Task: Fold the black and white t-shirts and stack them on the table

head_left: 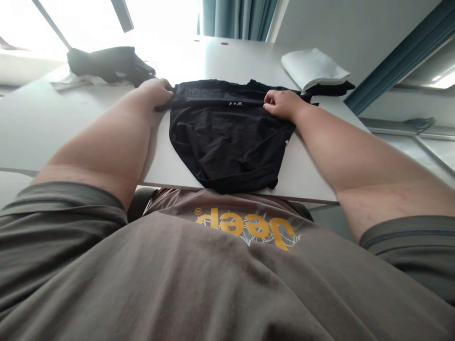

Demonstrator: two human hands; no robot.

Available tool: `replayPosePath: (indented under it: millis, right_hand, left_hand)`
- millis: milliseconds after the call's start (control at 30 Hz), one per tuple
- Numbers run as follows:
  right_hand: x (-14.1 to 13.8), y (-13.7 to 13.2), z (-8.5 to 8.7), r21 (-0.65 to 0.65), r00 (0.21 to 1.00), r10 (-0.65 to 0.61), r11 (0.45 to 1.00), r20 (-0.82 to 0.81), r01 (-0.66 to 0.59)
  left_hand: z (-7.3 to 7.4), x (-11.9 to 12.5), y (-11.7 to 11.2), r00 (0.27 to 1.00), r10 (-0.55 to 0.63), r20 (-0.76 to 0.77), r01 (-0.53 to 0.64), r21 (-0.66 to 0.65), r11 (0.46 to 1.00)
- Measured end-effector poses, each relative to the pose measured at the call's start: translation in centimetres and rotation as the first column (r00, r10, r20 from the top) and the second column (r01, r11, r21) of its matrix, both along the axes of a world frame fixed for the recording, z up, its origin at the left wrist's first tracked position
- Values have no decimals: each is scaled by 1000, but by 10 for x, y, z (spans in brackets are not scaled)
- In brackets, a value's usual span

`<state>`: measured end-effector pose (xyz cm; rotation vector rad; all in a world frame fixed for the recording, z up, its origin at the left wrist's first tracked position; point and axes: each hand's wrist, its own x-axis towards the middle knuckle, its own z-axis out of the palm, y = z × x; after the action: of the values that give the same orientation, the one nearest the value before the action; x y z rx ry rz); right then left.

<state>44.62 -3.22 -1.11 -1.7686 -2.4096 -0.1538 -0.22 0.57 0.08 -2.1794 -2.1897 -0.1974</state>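
Note:
A black T-shirt (227,142) lies spread on the white table, wrinkled, with its near end at the table's front edge and a small pale print near its upper part. At the shirt's upper left corner is my left hand (159,93), its fingers closed on the sleeve and partly hidden from me. My right hand (282,104) rests on the upper right of the shirt. Its fingers are curled together in a pinch on the fabric beside the print.
The white table (313,170) extends in front of me. Dark clothes (106,64) are heaped over a pale cloth at the back left. A folded white cloth (314,68) lies on a black one at the back right. Blue curtains (238,19) hang behind.

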Motion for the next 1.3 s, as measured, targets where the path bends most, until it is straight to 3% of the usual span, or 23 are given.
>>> replayPosePath:
  millis: [667,1300]
  right_hand:
    - [-1,-2,2,3,1000,10,1000,-1,-10]
    - [2,0,0,-3,1000,8,1000,-2,-8]
  left_hand:
    - [-2,-2,1,997,-6,73,6,-3,1000]
    - [-1,-1,2,1000,-5,-7,5,-4,1000]
